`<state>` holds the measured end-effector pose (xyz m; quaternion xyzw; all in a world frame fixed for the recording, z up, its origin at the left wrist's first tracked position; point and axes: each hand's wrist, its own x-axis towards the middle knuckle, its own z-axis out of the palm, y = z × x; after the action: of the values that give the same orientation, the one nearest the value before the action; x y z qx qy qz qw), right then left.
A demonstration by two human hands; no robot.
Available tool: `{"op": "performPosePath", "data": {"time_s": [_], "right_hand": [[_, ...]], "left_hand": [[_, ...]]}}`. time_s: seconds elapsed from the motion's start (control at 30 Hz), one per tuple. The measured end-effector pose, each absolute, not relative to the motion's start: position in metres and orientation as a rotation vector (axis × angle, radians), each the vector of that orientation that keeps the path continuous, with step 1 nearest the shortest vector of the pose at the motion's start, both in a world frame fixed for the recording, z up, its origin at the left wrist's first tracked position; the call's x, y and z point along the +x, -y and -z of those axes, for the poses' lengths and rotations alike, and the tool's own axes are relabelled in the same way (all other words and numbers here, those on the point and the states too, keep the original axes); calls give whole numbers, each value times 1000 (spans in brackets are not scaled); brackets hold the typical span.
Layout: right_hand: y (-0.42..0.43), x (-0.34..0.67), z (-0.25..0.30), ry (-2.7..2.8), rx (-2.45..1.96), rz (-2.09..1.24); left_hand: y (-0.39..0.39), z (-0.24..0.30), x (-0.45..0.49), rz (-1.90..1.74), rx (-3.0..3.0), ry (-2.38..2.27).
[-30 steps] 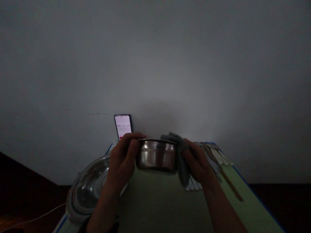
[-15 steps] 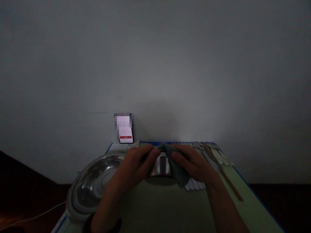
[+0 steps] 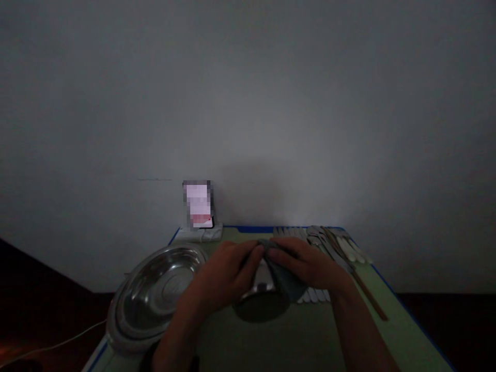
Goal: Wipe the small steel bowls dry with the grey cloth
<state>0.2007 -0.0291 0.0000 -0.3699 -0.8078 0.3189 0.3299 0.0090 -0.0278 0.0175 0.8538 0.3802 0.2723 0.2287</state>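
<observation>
Between my hands is a small shiny steel vessel point(image 3: 263, 276), bowl-like in shape, held above the table and tilted. Its far edge is hidden by my fingers. My left hand point(image 3: 236, 266) is closed on its left side, with the thumb along the top. A grey-green cloth point(image 3: 290, 284) drapes over the vessel's right side. My right hand point(image 3: 306, 261) is closed on this cloth and presses it against the vessel, thumb and fingers near the left thumb.
Left of my arm, wide steel basins point(image 3: 151, 299) sit stacked. A lit phone point(image 3: 201, 206) leans by the wall on a white power strip point(image 3: 197, 234). To the right lie several forks point(image 3: 313, 295), spoons, white-handled cutlery point(image 3: 349, 249) and a wooden-handled utensil point(image 3: 368, 294) on the green table point(image 3: 271, 346).
The vessel has tipped and come lower and nearer, showing more of its dark round near end. Both hands have moved slightly down with it, and the cloth stays against its right side.
</observation>
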Motion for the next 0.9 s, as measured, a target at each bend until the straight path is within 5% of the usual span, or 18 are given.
{"op": "performPosePath", "data": {"time_s": [0.3, 0.6, 0.9], "right_hand": [[22, 201, 9, 1549, -913, -851], [28, 198, 3, 2016, -1001, -846], [23, 207, 7, 1789, -920, -935]], "left_hand": [[3, -7, -10, -1193, 1632, -1144], [20, -17, 3, -793, 2213, -1101], [7, -9, -14, -1088, 1834, -1162]]}}
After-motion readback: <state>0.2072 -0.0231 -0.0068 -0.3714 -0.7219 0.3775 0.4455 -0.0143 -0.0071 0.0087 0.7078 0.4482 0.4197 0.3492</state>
